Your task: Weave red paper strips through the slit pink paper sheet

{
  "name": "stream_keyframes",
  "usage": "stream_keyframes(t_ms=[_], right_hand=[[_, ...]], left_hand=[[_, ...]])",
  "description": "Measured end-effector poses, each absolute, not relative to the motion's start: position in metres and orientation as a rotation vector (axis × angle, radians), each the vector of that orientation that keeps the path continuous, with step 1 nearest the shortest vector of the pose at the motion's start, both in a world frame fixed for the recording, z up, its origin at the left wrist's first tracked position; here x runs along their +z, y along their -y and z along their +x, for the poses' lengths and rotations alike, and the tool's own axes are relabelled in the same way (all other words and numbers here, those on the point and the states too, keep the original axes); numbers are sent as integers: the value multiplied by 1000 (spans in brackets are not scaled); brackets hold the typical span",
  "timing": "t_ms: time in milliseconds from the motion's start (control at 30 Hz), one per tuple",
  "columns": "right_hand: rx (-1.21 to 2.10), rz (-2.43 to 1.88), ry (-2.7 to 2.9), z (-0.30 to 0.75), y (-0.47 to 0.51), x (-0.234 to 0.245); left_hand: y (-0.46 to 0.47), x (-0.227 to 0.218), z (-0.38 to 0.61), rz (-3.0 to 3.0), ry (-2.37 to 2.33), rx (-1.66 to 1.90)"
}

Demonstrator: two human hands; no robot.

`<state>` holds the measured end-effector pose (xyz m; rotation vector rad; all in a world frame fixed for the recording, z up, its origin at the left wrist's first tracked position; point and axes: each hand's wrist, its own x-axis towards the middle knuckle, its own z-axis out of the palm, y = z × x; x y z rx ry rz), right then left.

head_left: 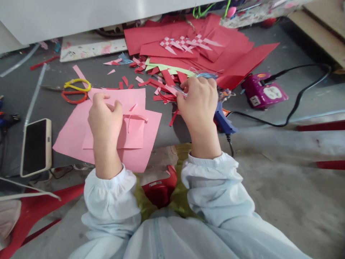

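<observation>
My left hand point(105, 120) is over a stack of pink paper sheets point(71, 133), its fingers curled and the thumb apart from the index finger; nothing shows between them. Beside it, thin curled pink strips point(137, 117) lie on a smaller pink square point(132, 135). My right hand point(201, 99) is lowered at the edge of a pile of red and pink paper scraps point(164, 81). Its thumb and index finger close around the end of a thin, clear stick point(180, 90); the other fingertips are hidden. A blue glue gun point(224, 120) lies partly behind my right wrist.
Red paper sheets point(237, 57) with woven paper fish point(183, 43) lie at the back. Yellow-and-orange-handled scissors point(77, 90), a phone point(36, 147) and clear glue sticks point(35, 95) are at left. A purple power box point(265, 91) with a black cord point(304, 97) sits at right.
</observation>
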<state>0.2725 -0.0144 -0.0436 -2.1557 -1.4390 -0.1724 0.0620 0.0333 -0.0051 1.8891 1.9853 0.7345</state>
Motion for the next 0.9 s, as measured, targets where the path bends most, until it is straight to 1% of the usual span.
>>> stream_keyframes(t_ms=[167, 300, 600, 900], right_hand=[[-112, -2345, 1475, 273, 17, -44], [-63, -2342, 1513, 272, 18, -40], [82, -2296, 1405, 271, 17, -27], [36, -2368, 1512, 271, 16, -37]], left_hand=[[-33, -7, 62, 1954, -1886, 725], [-32, -6, 63, 1967, -1878, 730], [-32, -7, 65, 2046, -1809, 804], [-29, -5, 67, 2067, -1806, 775]])
